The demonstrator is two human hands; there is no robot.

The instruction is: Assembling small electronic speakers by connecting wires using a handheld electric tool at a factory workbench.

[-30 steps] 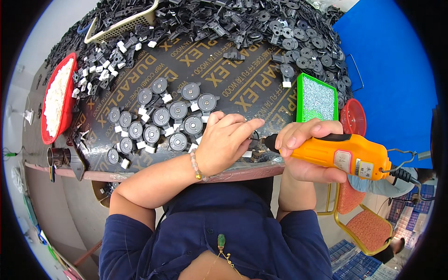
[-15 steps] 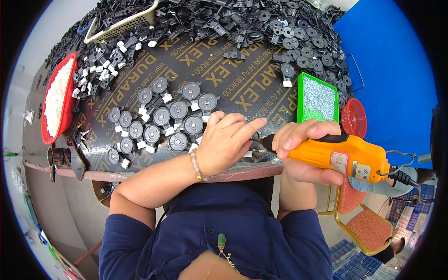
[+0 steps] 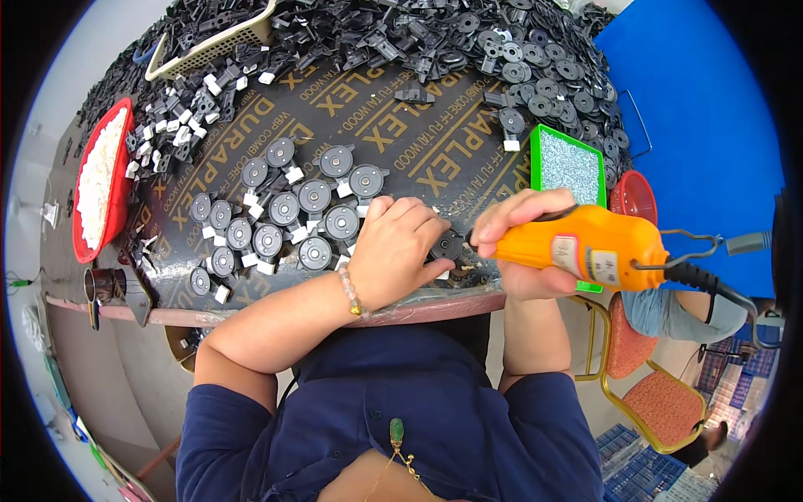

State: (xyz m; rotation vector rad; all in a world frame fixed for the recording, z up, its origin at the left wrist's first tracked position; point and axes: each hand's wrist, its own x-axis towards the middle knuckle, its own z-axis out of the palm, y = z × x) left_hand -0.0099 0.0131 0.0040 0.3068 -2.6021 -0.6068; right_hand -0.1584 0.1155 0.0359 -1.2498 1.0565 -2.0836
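Observation:
My right hand (image 3: 527, 247) is wrapped round an orange electric screwdriver (image 3: 598, 244), which lies nearly level with its cord end to the right. Its dark tip points left, toward a black round plastic part (image 3: 449, 244) at the table's near edge. My left hand (image 3: 391, 249) has its fingers and thumb closed on the near side of that part, pressing it to the table; the grip itself is partly hidden. Left of this hand, several assembled black disc parts (image 3: 314, 197) with white tabs lie in a cluster.
A green tray (image 3: 569, 167) of small silvery pieces stands right, beside a red bowl (image 3: 634, 197). At left is a red basket (image 3: 104, 180) of white pieces. Black parts (image 3: 535, 75) are heaped along the back, around a cream basket (image 3: 209, 42). The screwdriver's cord (image 3: 711, 284) trails right.
The screwdriver has shifted slightly up and left, toward the black part. My left index finger, stretched out before, has drawn back, and the round part now shows between the hands.

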